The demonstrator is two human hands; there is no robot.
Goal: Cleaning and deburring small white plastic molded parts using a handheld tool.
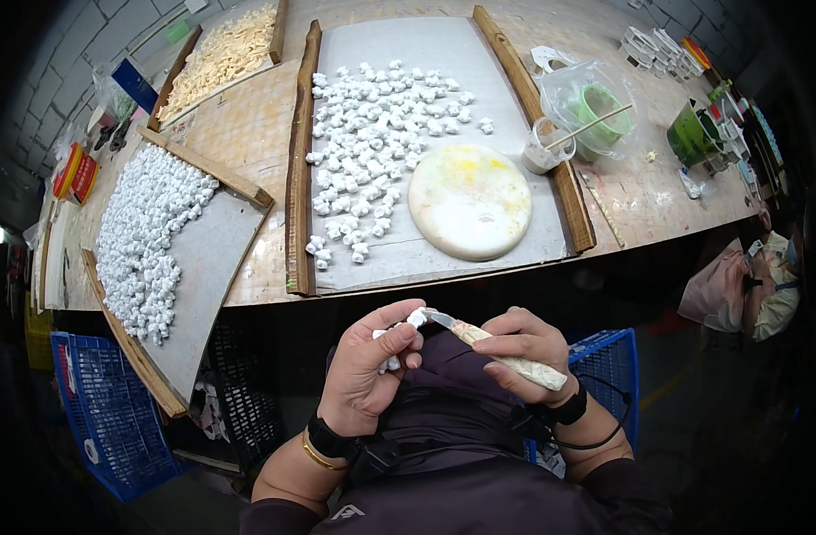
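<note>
Between the thumb and finger of my left hand [365,366] is a small white knobbly piece [416,317]. More white pieces [387,360] show in the palm, partly hidden by the fingers. My right hand [526,353] is wrapped round a small knife [512,357] with a thick pale handle. Its short blade [441,318] meets the piece at the left fingertips. On the grey board [399,40] ahead, many similar white pieces [368,147] lie spread out, and a round white slab [469,203] with yellow stains sits at their right.
A wood-edged tray [221,259] at left holds a heap of white pieces [145,236]. Beyond is a frame of cream-coloured pieces [221,58]. A cup [547,147] and green bowl [604,111] with a stick stand right of the board. Blue crates [114,401] flank me below the table.
</note>
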